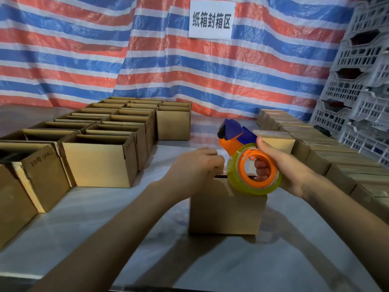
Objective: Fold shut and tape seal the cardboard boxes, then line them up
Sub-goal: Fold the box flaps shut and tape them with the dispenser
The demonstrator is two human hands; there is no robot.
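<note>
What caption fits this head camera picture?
Left hand rests on a cardboard box while the right hand holds a tape dispenser over it.

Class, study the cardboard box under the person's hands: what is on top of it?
The left hand rests on top of the cardboard box; the right hand holds a tape dispenser above its right side. A gap between flaps shows; the inside is covered.
</note>
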